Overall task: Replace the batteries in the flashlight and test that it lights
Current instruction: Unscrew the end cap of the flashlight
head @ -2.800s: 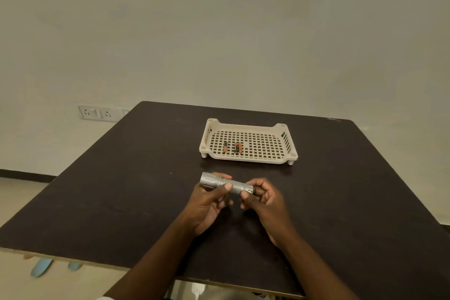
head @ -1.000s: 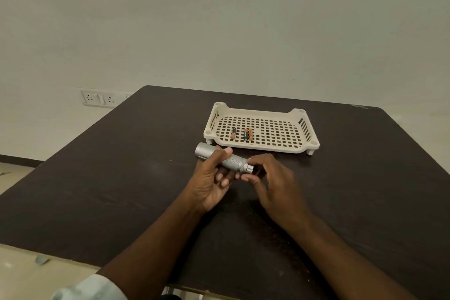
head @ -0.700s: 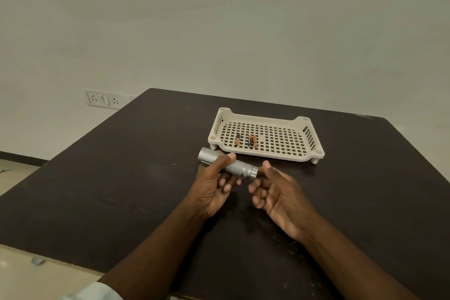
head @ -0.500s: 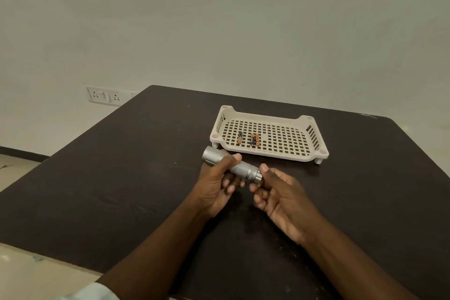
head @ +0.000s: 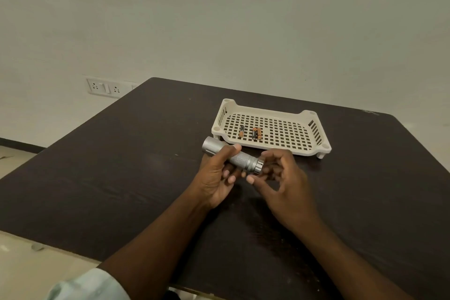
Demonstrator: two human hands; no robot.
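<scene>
Dark wood table [head: 102, 178] fills my view. Nearest me, my left hand [head: 215, 178] wraps its fingers round the silver flashlight [head: 232, 159], held just above the table. My right hand [head: 283, 185], fingers loosely curled and holding nothing, sits at its tail cap [head: 257, 167], which looks still on. Beyond, three batteries [head: 253, 133] lie in a cream perforated tray [head: 316, 129]. I judge the swap barely begun; nothing blocks it.

Dim, even light — soft shadows, sharp focus.
</scene>
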